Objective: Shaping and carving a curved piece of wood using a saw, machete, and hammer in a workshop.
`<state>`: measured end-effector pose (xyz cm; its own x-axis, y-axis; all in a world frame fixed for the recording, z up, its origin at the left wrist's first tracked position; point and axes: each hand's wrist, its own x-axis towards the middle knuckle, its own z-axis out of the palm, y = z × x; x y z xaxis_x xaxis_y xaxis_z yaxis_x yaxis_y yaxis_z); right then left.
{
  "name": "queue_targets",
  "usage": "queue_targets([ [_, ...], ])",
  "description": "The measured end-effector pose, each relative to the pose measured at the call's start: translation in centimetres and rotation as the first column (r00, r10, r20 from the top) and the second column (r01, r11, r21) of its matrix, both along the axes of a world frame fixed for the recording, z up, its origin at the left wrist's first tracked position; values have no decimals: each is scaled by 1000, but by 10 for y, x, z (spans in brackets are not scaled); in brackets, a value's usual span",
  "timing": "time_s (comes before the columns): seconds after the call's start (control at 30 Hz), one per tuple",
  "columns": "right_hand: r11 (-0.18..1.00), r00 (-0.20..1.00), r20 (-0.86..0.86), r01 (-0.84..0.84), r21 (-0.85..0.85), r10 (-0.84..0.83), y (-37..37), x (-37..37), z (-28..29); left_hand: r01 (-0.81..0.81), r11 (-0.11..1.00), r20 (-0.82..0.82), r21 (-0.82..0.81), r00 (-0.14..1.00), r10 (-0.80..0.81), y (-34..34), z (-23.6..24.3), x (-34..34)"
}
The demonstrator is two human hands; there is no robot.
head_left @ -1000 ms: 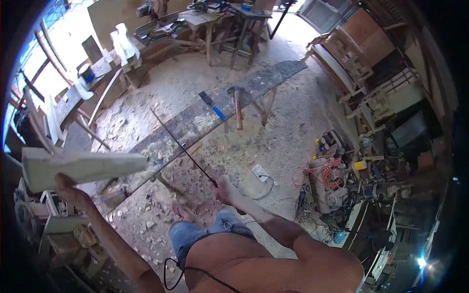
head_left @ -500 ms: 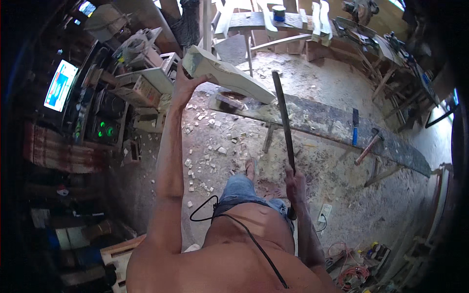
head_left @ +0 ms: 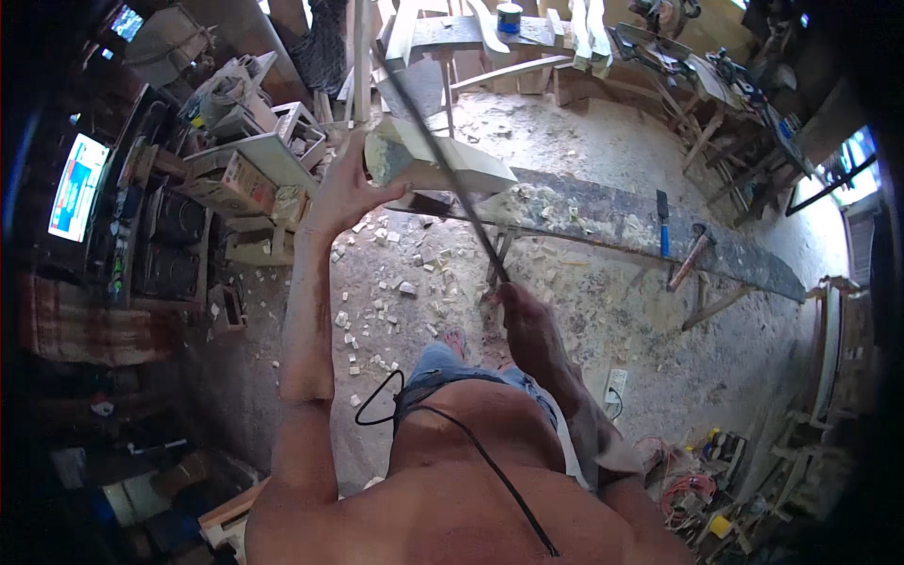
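A pale, shaped piece of wood lies at the left end of a long, low bench, its thick end toward me. Around that thick end is my left hand, thumb along the near lower edge and fingers at the far side. My right hand is closed on a long, thin, dark, blade-like tool. This tool slants up and left from my fist, passing in front of the wood in this view; whether they touch I cannot tell. Its grip is hidden in my fist.
On the bench to the right lie a blue-handled flat tool and a hammer. Wood chips litter the floor. A lit screen and cardboard box stand left. A back bench carries shaped wood; cords lie lower right.
The wood has come down lower, with my left hand still at its thick end. My right hand has moved up and left, swinging the dark tool from near upright to a leftward slant.
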<state>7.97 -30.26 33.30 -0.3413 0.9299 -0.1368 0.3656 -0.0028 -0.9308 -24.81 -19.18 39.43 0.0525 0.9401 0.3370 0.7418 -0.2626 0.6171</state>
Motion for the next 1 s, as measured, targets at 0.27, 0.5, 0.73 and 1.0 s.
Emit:
queue_targets([
  [0.27,981,916,-396,133,139,-68,-19,-30,66,-37,997,-77,-74,997,31,-3,-15,-23],
  [0.5,993,988,105,114,29,-116,-2,-44,-14,10,993,-5,-119,1000,-11,8,2,-20],
  [0.73,971,956,-216,162,-178,-199,-2,-37,50,-51,974,16,-220,998,55,10,-7,-20],
  [1.0,989,996,59,64,131,-72,22,-34,-24,-11,986,83,-165,996,25,34,-13,-24],
])
